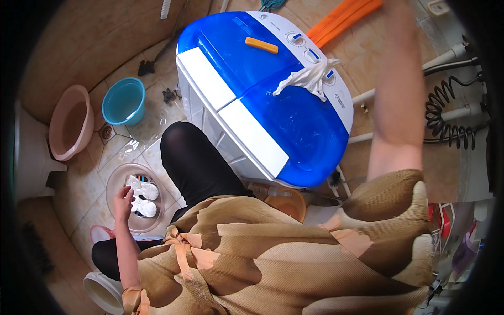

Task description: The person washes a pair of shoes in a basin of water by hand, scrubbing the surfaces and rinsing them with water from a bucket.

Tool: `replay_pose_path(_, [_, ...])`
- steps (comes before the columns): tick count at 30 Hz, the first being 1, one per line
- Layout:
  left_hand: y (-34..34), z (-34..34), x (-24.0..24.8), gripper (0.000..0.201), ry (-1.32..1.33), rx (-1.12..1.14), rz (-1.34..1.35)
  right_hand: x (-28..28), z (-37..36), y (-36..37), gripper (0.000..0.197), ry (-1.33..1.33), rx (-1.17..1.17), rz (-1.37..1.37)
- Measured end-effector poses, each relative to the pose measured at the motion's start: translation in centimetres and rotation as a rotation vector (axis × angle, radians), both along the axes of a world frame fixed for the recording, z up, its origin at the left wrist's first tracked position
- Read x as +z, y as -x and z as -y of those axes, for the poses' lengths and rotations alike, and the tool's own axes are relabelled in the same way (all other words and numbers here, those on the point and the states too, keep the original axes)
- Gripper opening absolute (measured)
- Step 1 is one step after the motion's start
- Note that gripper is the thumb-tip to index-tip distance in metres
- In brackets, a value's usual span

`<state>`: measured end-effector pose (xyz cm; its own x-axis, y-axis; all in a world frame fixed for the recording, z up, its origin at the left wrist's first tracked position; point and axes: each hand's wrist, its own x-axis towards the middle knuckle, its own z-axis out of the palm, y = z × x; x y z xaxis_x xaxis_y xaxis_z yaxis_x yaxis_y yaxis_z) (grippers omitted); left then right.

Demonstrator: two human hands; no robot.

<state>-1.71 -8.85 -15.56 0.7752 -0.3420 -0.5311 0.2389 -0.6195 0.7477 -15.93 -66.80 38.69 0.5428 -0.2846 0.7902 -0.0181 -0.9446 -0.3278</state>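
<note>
My left hand (pixel 124 199) hovers at the near-left rim of a pale, shallow basin (pixel 117 176) on the floor, fingers loosely bent and nothing visible in them. Inside the basin lie two white, crumpled-looking shoe-shaped things (pixel 144 207) with darker, coloured edges. My right arm reaches far forward past the right side of a blue and white twin-tub washing machine (pixel 247 94); its hand is beyond the upper edge of the picture. On the machine's blue lids rest a yellow bar-shaped thing (pixel 261 45) and a wet white cloth (pixel 307 81), which drapes across the control panel.
A turquoise basin (pixel 107 107) with water and a pink basin (pixel 86 113) stand at the left, near a floor drain (pixel 106 132). An orange basin (pixel 299 199) sits beside the machine. Orange fabric (pixel 338 21) lies behind it. A coiled black hose (pixel 438 113) hangs at right.
</note>
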Motion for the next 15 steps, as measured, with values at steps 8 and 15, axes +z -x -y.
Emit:
replay_pose_path(8, [0.5,-0.6,0.1,0.034,0.106,-0.002,0.037,-19.0,0.9,1.0,0.037,-0.102,-0.218,-0.796])
replay_pose_path(15, [1.7,-2.4,1.5,0.036,0.103,0.011,0.057,-20.5,-2.1,-1.8,0.043,-0.032,-0.413,-1.194])
